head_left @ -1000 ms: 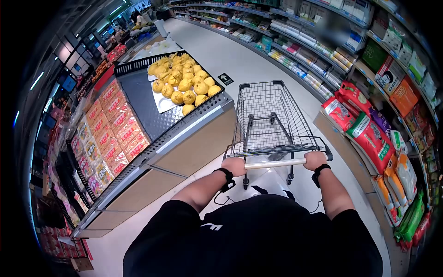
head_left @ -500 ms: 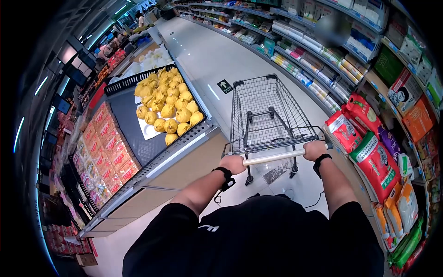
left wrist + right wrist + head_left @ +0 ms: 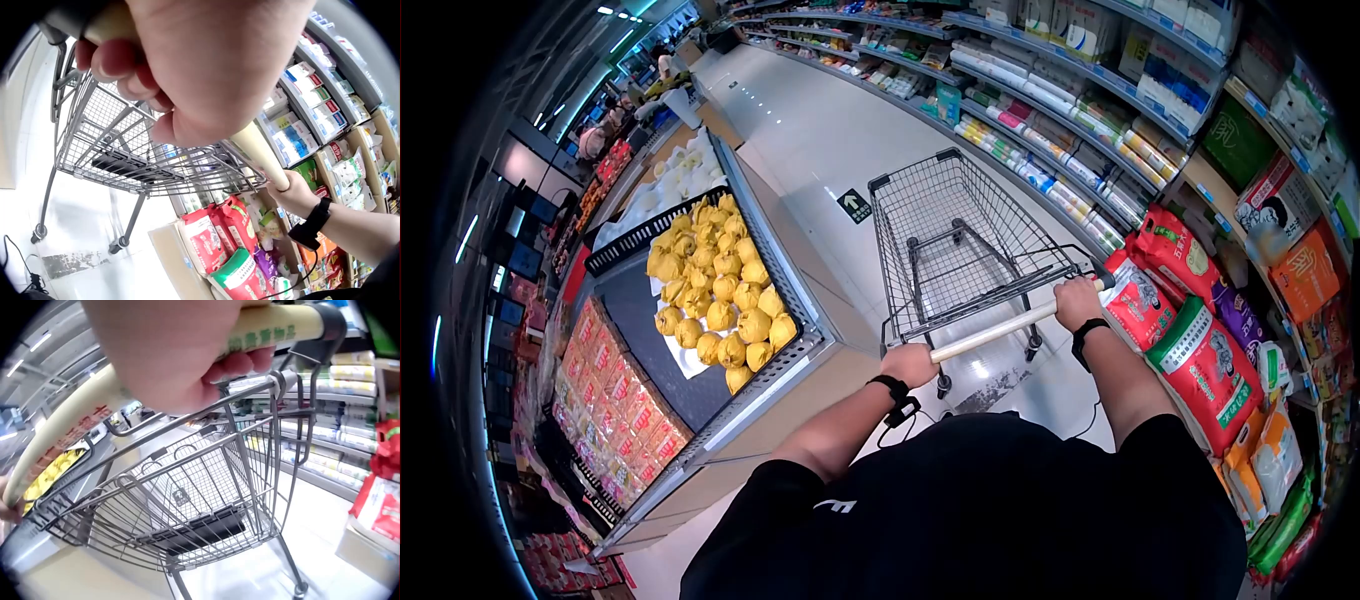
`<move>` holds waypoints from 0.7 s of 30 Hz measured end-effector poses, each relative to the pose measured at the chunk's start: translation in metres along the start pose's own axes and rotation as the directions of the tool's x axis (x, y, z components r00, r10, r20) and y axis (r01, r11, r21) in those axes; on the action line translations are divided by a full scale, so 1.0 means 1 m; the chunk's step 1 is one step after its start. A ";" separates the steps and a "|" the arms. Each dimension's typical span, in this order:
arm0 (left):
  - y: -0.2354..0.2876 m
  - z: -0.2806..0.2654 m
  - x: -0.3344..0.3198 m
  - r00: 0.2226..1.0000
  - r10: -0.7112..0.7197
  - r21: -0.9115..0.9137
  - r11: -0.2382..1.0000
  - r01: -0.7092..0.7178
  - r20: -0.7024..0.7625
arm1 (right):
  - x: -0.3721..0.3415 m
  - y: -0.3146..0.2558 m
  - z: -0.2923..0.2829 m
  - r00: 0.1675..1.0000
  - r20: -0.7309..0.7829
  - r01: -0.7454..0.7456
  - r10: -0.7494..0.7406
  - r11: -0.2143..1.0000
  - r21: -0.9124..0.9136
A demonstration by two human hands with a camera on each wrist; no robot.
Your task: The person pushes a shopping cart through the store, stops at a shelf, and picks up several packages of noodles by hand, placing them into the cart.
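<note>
A wire shopping cart [image 3: 960, 235] stands in front of the person, its basket holding no goods. Its cream handle [image 3: 995, 334] runs crosswise between the two hands. Near the left end of that bar, the left hand [image 3: 908, 365] grips it, fingers curled round it in the left wrist view. The right hand [image 3: 1078, 304] holds the opposite end, close to the dark end cap; its curled fingers [image 3: 240, 365] show under the bar in the right wrist view. Both wrists wear black bands.
On the left, a display stand holds yellow-wrapped round items [image 3: 720, 315] and pink packets [image 3: 615, 390]. Shelves of rolled goods [image 3: 1040, 130] line the right side, with red bags [image 3: 1205, 370] stacked low beside the cart. A floor sign [image 3: 854, 206] with an arrow lies ahead in the aisle.
The view has turned right, so the cart now points further left in it. The display stand has slid left and nearer. Both hands keep their hold on the handle.
</note>
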State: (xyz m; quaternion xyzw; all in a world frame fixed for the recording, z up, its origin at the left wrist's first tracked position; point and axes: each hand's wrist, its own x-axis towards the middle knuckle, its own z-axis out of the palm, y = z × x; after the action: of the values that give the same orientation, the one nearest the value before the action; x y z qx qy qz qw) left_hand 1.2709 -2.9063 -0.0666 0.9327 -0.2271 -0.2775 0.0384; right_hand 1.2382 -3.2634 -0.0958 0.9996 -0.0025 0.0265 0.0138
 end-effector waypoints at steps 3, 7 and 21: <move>0.005 -0.012 0.033 0.999 0.025 -0.041 0.999 -0.027 -0.031 | 0.025 0.018 0.016 0.983 -0.160 -0.090 0.093 0.996 0.023; 0.025 -0.032 0.075 0.999 0.042 -0.037 0.998 -0.042 0.006 | 0.054 0.052 0.020 0.975 -0.180 -0.129 0.130 0.992 0.016; 0.182 -0.075 0.199 0.999 -0.039 -0.082 0.996 0.041 0.018 | 0.146 0.251 0.028 0.986 -0.163 -0.017 0.024 0.999 0.044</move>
State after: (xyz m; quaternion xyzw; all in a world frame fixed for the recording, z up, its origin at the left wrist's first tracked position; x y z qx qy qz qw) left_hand 1.3860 -3.1612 -0.0667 0.9323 -0.1971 -0.2951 0.0696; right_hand 1.3839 -3.5155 -0.1091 0.9940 -0.0113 0.1084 -0.0076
